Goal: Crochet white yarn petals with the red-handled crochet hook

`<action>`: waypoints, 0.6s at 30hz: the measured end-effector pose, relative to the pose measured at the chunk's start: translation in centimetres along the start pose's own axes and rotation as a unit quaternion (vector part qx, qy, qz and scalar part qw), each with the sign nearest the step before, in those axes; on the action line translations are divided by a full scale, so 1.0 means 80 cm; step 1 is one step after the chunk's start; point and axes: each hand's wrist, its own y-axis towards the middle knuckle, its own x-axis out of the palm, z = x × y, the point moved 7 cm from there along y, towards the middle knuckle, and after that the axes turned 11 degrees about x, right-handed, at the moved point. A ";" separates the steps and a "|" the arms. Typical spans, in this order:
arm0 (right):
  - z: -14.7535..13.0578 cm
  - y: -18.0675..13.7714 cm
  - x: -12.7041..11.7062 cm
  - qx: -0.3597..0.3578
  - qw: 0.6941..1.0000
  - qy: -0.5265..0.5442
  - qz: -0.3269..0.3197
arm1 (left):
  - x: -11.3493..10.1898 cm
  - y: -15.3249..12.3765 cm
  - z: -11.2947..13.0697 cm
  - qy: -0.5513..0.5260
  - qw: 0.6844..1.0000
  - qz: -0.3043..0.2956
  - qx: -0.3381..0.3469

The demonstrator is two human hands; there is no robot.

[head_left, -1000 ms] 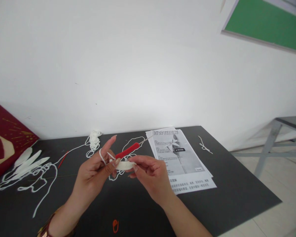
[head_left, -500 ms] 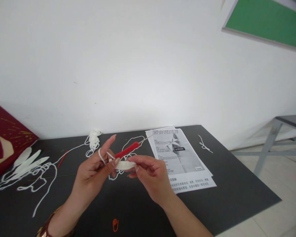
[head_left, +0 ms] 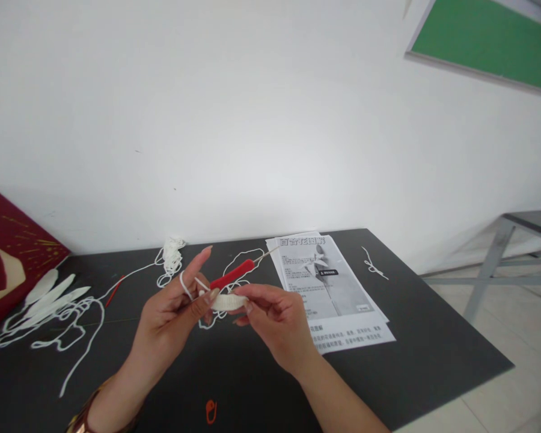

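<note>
Between my two hands is a small white crocheted piece (head_left: 225, 302), held level above the table. My left hand (head_left: 177, 313) pinches its left end between thumb and fingers, with the index finger raised and white yarn looped round it. At the right end, my right hand (head_left: 277, 322) grips the piece between thumb and fingertips. A crochet hook with a red handle (head_left: 232, 274) shows just behind the piece, its metal shaft pointing up and right toward the printed sheets. Whether a finger touches the handle's near end is hidden. Loose white yarn lies behind and under the piece.
Printed sheets (head_left: 329, 282) lie right of my hands on the black table (head_left: 415, 361). Leaf-shaped white pieces (head_left: 56, 297) and tangled yarn lie left, near a dark red box (head_left: 9, 252). A yarn bundle (head_left: 172, 255) is at the back; an orange stitch marker (head_left: 211, 412) is in front.
</note>
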 end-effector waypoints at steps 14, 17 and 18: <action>0.000 -0.001 0.000 0.010 1.000 -0.011 0.005 | -0.001 -0.002 0.001 -0.004 1.000 0.000 0.002; 0.000 -0.001 0.001 0.011 1.000 -0.015 0.005 | -0.003 -0.002 -0.001 0.002 1.000 0.001 0.000; 0.000 -0.001 0.001 0.010 1.000 -0.016 0.004 | -0.003 -0.002 -0.001 0.002 1.000 0.002 -0.001</action>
